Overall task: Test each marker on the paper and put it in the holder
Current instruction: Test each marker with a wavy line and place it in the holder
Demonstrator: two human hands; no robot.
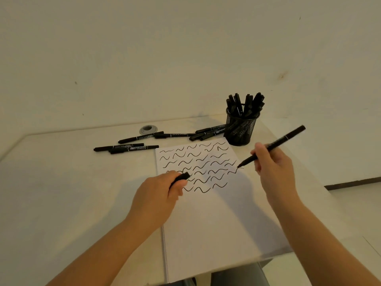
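- The right hand [272, 162] pinches a black marker [274, 146] at mid-barrel, its tip on the paper [206, 213] at the right end of a row of squiggles, its tail slanting up to the far right.
- The left hand [158, 193] rests on the paper's left edge and curls round a short black piece, most likely the marker's cap [181, 177].
- The marker looks light, stiff and slim, with a smooth barrel that could roll if laid down. Mid-barrel suits writing; for dropping it in, a hold nearer the tail would probably keep the fingers clear of the other pens.
- The cap is small and easily fumbled, and the tip could smear ink on skin or table, so capping comes first by my reckoning.
- The mesh holder [241, 129] stands just beyond the paper's far right corner, already crowded with upright markers [245, 104]. Free gaps look narrow, so the next one may need threading in.
- Loose markers [142, 138] lie on the table [61, 182] to the far left of the paper, some [208, 132] touching or nearly touching the holder's base.
- A round grommet [148, 129] sits in the table behind them.
- Nothing stands between the right hand and the holder.
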